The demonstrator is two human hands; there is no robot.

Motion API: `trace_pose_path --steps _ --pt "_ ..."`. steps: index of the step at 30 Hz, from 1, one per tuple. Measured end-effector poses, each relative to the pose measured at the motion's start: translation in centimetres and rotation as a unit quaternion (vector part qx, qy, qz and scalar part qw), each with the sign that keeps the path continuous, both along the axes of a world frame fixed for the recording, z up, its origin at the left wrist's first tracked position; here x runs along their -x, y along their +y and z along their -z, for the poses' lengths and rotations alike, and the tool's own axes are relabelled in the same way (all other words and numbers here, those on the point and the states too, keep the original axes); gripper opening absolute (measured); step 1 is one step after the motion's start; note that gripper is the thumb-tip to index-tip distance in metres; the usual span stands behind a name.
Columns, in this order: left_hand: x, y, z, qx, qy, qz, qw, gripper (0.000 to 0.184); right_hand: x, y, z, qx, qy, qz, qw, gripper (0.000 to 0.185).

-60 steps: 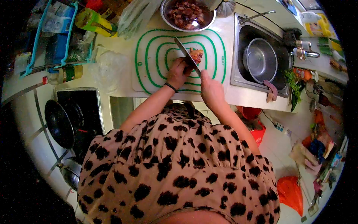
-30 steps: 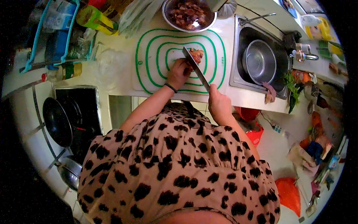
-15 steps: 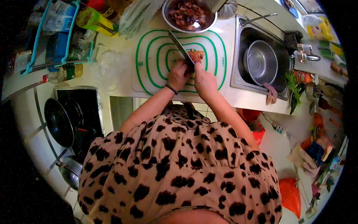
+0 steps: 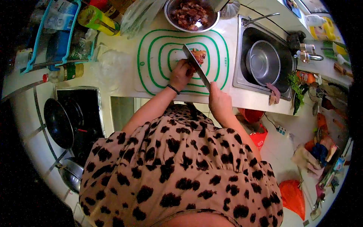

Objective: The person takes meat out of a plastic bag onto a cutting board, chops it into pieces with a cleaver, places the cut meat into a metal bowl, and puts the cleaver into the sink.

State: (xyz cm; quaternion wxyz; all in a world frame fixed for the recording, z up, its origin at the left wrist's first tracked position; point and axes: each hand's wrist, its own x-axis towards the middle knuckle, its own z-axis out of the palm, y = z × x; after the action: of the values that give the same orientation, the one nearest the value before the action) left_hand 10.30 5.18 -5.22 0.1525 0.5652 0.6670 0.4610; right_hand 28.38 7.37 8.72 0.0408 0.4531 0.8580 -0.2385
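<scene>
A piece of reddish-brown meat point(image 4: 199, 55) lies on the white cutting board point(image 4: 153, 62) with green rings. My left hand point(image 4: 179, 77), a dark band at its wrist, has its fingers closed on the near left part of the meat. In my right hand point(image 4: 220, 101) is the handle of a long knife point(image 4: 202, 75). Its blade slants up and left across the meat, close to my left fingertips. Whether the edge is inside the meat I cannot tell. Just beyond the board stands a metal bowl point(image 4: 169, 22) holding chopped meat pieces.
To the right, a sink point(image 4: 239, 72) holds a metal pot point(image 4: 264, 62), with a pinkish cloth-like strip point(image 4: 273, 94) over its front edge. Clear plastic bags point(image 4: 111, 66) and a rack point(image 4: 47, 30) occupy the left. A black pan point(image 4: 58, 123) is at lower left.
My right hand has drawn back toward me and right with the knife, so the blade tip sits nearer the meat. My left hand stays on the meat.
</scene>
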Motion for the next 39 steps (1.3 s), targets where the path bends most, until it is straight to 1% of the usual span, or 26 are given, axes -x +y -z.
trace_pose_path --steps 3,8,10,12,16,18,19,21,22,23,24,25,27,28,30,31,32,34,37,39 --pt "0.1 0.0 -0.1 -0.020 0.002 0.004 1.000 0.024 -0.8 -0.6 -0.4 0.003 0.004 0.008 1.000 0.013" --pt "0.2 -0.1 -0.3 -0.011 -0.006 0.012 1.000 0.023 -1.1 -0.6 -0.8 0.015 -0.014 0.000 1.000 0.016" --pt "0.1 -0.1 0.1 -0.012 -0.004 0.015 1.000 0.023 -0.1 -0.1 -0.6 0.014 0.025 -0.008 1.000 0.017" --pt "0.2 0.2 0.8 0.002 0.006 0.013 1.000 0.030 1.2 1.0 0.8 0.014 0.011 -0.011 1.000 0.018" --pt "0.1 0.0 1.1 -0.002 -0.013 0.010 1.000 0.031 3.7 2.8 3.8 0.014 0.003 -0.033 0.999 0.020" --pt "0.1 0.1 0.8 -0.002 -0.030 0.005 1.000 0.021 4.3 3.3 4.4 -0.002 0.014 -0.032 0.999 0.019" --pt "0.2 0.2 0.5 -0.002 -0.029 0.003 1.000 0.021 4.5 3.3 4.7 -0.015 0.025 -0.029 0.999 0.019" --pt "0.0 0.1 0.2 -0.032 0.026 -0.017 0.999 0.023 3.5 3.2 5.0 -0.018 0.035 -0.016 0.999 0.018" --pt "-0.1 0.2 0.1 -0.033 0.026 -0.019 0.999 0.023 3.2 3.5 4.9 -0.025 0.045 -0.003 0.999 0.016" --pt "0.0 0.2 0.1 -0.010 0.011 -0.017 1.000 0.023 2.7 3.5 4.8 -0.026 0.046 -0.006 0.999 0.016" --pt "-0.1 -0.1 0.1 0.017 -0.007 -0.013 1.000 0.024 2.3 2.9 3.5 -0.016 0.024 -0.001 1.000 0.015" --pt "-0.1 -0.2 0.7 0.017 -0.008 -0.012 1.000 0.024 1.8 2.4 2.3 -0.007 0.001 0.006 1.000 0.015" --pt "-0.1 0.0 1.7 0.011 0.005 0.008 1.000 0.021 0.8 1.6 0.4 0.004 -0.002 0.001 1.000 0.014" --pt "0.0 0.1 -0.6 0.010 0.004 0.009 1.000 0.021 0.5 1.2 -0.1 0.017 -0.002 -0.007 1.000 0.013" --pt "0.1 0.2 -4.6 0.142 -0.021 0.034 0.989 0.022 -0.1 0.4 -0.2 0.015 0.002 -0.004 1.000 0.013" --pt "-0.1 0.3 -4.2 0.142 -0.021 0.034 0.989 0.022 -0.3 0.2 -0.3 0.014 0.006 -0.002 1.000 0.013" --pt "-0.2 0.5 -3.4 0.075 -0.047 0.020 0.996 0.024 -0.3 0.0 -0.5 0.014 0.006 -0.002 1.000 0.013" --pt "-0.2 0.5 -3.4 0.010 -0.074 0.008 0.997 0.028 -0.3 -0.2 -0.9 0.018 -0.003 -0.001 1.000 0.013" --pt "-0.1 0.4 -4.2 0.008 -0.117 0.021 0.993 0.029 0.3 0.0 -0.8 0.032 -0.005 0.009 0.999 0.014" --pt "0.0 0.7 -4.9 0.015 -0.143 0.022 0.989 0.031 1.2 0.7 0.8 0.021 -0.003 -0.001 1.000 0.016"
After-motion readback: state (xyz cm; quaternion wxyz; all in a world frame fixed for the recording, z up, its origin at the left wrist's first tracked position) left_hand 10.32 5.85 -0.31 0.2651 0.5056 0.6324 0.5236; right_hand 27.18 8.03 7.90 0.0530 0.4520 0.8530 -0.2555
